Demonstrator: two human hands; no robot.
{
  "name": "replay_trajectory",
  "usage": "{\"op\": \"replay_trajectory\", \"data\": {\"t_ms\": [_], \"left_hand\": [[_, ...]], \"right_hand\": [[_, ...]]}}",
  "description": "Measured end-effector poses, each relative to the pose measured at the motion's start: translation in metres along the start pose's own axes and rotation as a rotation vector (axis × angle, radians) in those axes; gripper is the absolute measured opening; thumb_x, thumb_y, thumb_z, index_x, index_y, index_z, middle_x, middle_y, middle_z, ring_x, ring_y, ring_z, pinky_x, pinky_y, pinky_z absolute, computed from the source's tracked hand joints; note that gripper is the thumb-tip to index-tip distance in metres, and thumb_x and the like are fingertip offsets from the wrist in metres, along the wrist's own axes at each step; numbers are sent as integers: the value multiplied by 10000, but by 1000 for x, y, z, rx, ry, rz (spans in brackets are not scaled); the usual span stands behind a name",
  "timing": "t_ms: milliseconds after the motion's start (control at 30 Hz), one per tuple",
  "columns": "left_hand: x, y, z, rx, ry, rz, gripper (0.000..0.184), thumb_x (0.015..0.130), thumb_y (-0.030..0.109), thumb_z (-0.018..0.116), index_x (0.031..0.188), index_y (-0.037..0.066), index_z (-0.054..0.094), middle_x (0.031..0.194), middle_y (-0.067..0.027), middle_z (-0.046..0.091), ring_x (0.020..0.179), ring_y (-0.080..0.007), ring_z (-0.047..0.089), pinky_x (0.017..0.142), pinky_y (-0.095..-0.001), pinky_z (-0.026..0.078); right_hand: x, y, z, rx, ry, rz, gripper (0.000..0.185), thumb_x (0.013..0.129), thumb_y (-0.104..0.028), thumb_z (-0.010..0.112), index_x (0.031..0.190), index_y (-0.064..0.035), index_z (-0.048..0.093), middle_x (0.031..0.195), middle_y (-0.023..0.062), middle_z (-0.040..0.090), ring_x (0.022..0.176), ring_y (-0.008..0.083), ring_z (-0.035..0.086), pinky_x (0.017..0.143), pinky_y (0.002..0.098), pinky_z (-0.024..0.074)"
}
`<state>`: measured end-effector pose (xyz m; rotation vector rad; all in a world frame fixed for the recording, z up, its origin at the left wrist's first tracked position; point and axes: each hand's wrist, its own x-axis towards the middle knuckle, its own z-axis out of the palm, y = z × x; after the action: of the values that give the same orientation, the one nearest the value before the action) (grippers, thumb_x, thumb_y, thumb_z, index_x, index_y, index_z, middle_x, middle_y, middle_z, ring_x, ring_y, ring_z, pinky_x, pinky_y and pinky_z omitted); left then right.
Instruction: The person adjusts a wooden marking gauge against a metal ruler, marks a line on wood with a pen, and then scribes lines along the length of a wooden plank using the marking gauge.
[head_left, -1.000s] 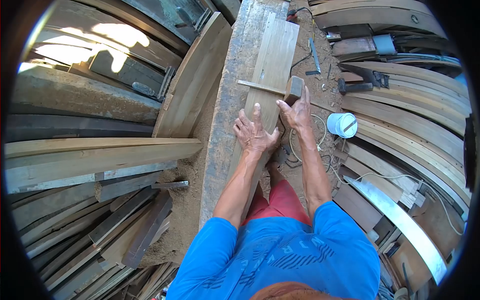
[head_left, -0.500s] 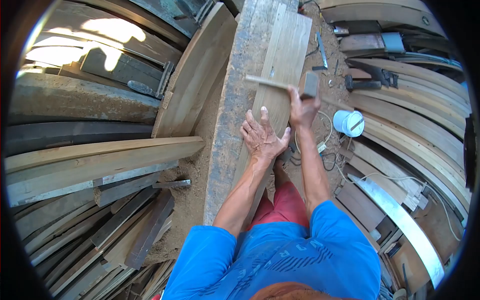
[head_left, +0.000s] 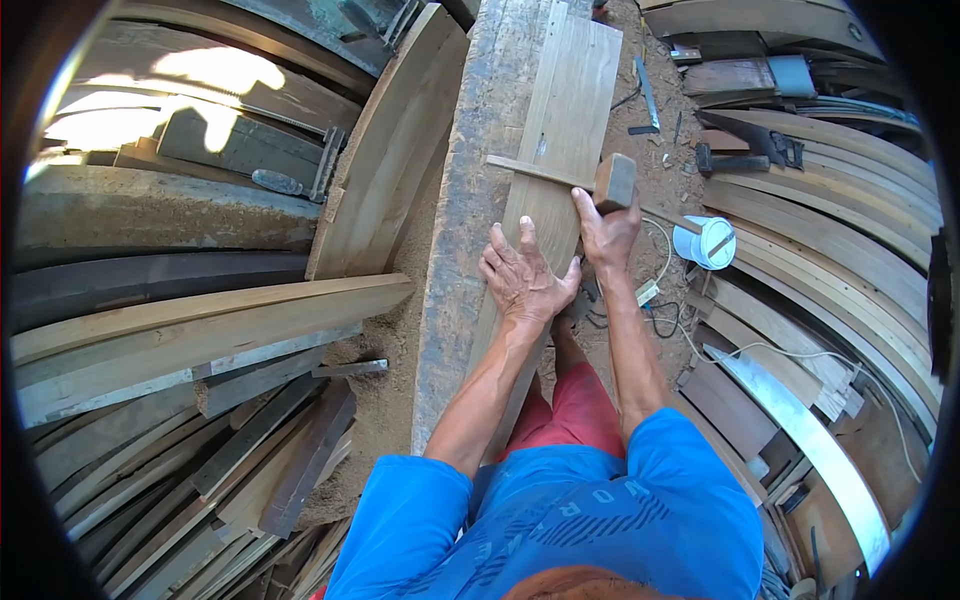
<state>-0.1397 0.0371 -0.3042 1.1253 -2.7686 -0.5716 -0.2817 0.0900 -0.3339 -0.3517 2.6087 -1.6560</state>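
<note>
From where I stand, the workbench (head_left: 465,205) is a long, thick timber slab, its worn top scuffed and blotched with grey. A smooth, pale wooden board (head_left: 582,85) lies flat along its right side, leaving a bare strip of bench on the left. Beyond the board, the ground (head_left: 655,190) is covered with sawdust and small scraps. A try square (head_left: 647,92) lies on it, and lower down a pale power cable (head_left: 666,262) curls loosely across.

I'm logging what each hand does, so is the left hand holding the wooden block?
No, the left hand rests spread on the plank, while the right hand holds the wooden block.
</note>
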Motion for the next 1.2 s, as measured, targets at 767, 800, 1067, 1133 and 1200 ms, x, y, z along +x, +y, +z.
{"op": "replay_trajectory", "data": {"t_ms": [767, 800, 1067, 1133, 1200], "left_hand": [[-5, -2, 3, 11, -13, 30, 1151, 692, 510, 852, 1567, 103, 224, 1428, -399, 306, 1167, -508, 422, 983, -623, 362], [-2, -2, 3, 16, -3, 34, 1150, 692, 511, 851, 1567, 103, 227, 1428, -399, 307, 1170, -507, 421, 985, -622, 362], [-2, -4, 4, 18, -24, 25, 1148, 692, 515, 850, 1564, 100, 231, 1435, -385, 309, 1186, -501, 417, 1001, -612, 357], [1, -3, 4, 11, -29, 21, 1147, 692, 514, 849, 1565, 99, 232, 1438, -383, 306, 1192, -501, 413, 1004, -611, 356], [0, -2, 4, 15, -33, 18, 1145, 693, 509, 849, 1566, 100, 231, 1439, -382, 303, 1197, -502, 408, 1007, -610, 355]], "right_hand": [[82, 6, 25, -67, 116, -117, 536, 751, -262, 956, 1133, -3, 684, 931, 114, 743, 797, 218, 696, 737, 376, 563], [83, -2, 23, -21, 116, -107, 543, 750, -266, 956, 1141, -5, 685, 936, 119, 744, 812, 222, 702, 748, 378, 565], [111, 20, 37, -225, 79, -24, 502, 750, -295, 955, 1071, 5, 711, 892, 132, 754, 791, 243, 722, 732, 392, 575], [130, 19, 43, -197, 136, -93, 496, 743, -310, 957, 1041, 6, 718, 878, 138, 756, 779, 259, 729, 714, 401, 575], [134, 16, 40, -189, 164, -130, 508, 736, -330, 959, 1029, 8, 721, 879, 146, 759, 779, 273, 735, 708, 408, 574]]}}
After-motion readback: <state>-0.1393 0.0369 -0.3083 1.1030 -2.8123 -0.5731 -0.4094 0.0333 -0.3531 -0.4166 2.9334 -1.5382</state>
